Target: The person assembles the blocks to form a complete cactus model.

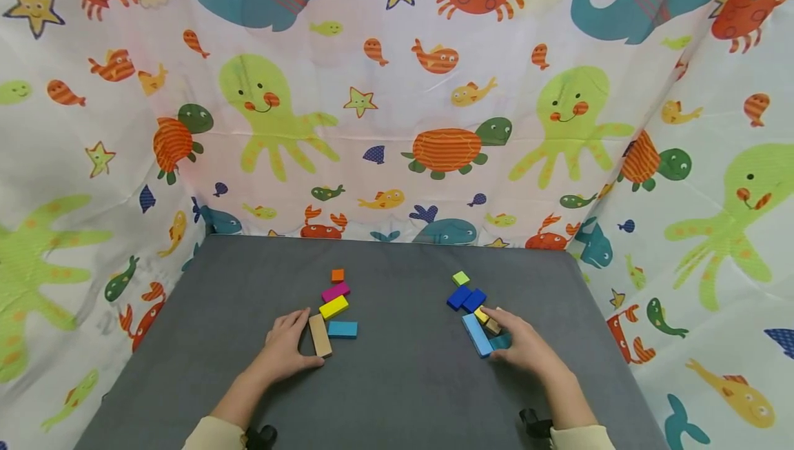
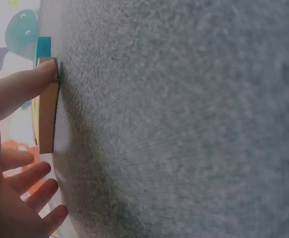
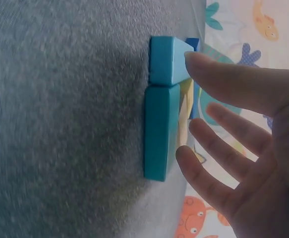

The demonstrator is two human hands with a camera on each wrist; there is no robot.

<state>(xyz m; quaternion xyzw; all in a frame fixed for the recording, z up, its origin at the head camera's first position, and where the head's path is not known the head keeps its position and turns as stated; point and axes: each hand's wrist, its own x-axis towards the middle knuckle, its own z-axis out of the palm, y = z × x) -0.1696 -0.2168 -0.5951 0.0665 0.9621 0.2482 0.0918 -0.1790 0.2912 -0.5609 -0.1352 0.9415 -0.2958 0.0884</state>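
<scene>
On the left of the mat, my left hand lies beside a tan wooden block. Its thumb is at the block's near end and its index fingertip close to the far end; the other fingers are spread in the left wrist view. A light blue block lies just right of the tan one. My right hand arches over the right group with fingers extended. Its index fingertip is at a yellow block, its thumb near a teal block. A long light blue block and a small tan block adjoin these.
Beyond my left hand lie yellow, magenta and orange blocks in a line. Two dark blue blocks and a lime green block continue the right group. A printed cloth surrounds the grey mat.
</scene>
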